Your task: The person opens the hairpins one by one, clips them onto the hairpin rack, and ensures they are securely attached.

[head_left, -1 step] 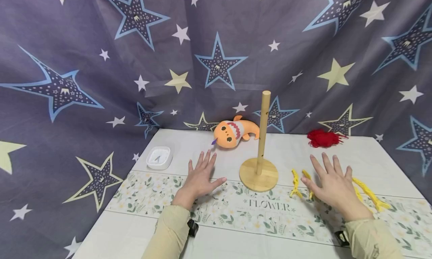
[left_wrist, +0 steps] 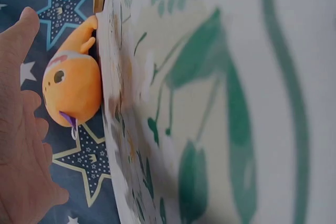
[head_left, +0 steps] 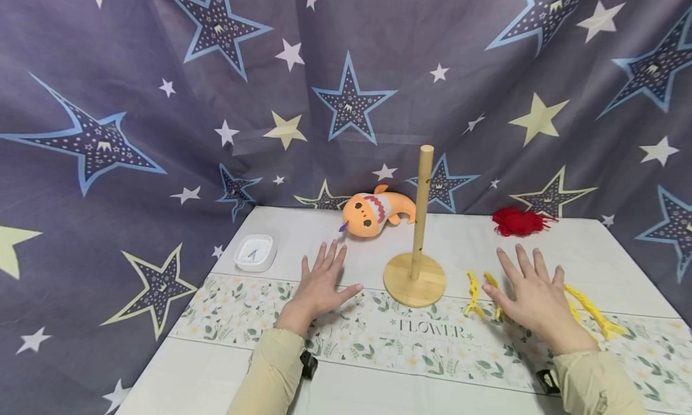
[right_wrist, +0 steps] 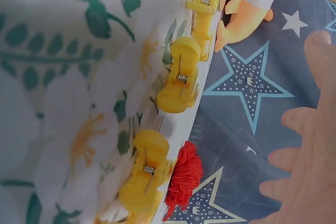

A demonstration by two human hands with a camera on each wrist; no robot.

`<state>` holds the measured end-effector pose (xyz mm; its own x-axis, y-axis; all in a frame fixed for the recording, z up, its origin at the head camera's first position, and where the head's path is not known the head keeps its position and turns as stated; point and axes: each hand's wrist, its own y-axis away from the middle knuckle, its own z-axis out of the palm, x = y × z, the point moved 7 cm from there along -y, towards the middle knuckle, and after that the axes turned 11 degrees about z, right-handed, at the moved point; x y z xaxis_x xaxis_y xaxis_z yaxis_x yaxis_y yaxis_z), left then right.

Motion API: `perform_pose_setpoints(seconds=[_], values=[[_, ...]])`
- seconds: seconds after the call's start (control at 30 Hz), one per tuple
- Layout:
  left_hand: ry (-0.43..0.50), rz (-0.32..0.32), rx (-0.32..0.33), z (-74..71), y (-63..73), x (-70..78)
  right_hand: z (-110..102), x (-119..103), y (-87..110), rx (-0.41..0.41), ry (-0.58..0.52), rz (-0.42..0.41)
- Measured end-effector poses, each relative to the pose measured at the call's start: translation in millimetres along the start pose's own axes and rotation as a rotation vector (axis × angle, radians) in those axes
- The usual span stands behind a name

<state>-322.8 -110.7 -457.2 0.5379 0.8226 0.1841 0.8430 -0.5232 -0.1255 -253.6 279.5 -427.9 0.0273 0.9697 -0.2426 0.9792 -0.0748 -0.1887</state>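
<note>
My left hand [head_left: 320, 287] hovers low over the table with its fingers spread, left of a wooden stand [head_left: 415, 281] that has a round base and an upright post. It holds nothing. My right hand [head_left: 536, 304] is likewise spread and empty, palm down, above several yellow spring clips [head_left: 593, 310]. It partly covers them in the head view. Close up, the right wrist view shows the clips' coil springs on one yellow clip [right_wrist: 181, 77]. Behind the stand lies an orange plush shark [head_left: 363, 215]; a bundle of red yarn [head_left: 520, 221] is beyond my right fingertips.
A small white square clock [head_left: 255, 253] sits at the table's left side. A floral runner [head_left: 378, 343] printed with FLOWER crosses the white table [head_left: 319, 385]. Star-patterned cloth [head_left: 378, 36] hangs along the back and sides.
</note>
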Motion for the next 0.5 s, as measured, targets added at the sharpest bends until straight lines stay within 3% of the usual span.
perform_pose_setpoints(seconds=[0.23,0.5], values=[[0.021,0.034,0.009,1.8,-5.0,6.7,-5.3,3.6,4.5,-0.004,-0.020,-0.007],[0.026,0.111,-0.047,10.3,-23.6,32.1,-11.1,31.9,16.5,-0.096,-0.045,0.046]])
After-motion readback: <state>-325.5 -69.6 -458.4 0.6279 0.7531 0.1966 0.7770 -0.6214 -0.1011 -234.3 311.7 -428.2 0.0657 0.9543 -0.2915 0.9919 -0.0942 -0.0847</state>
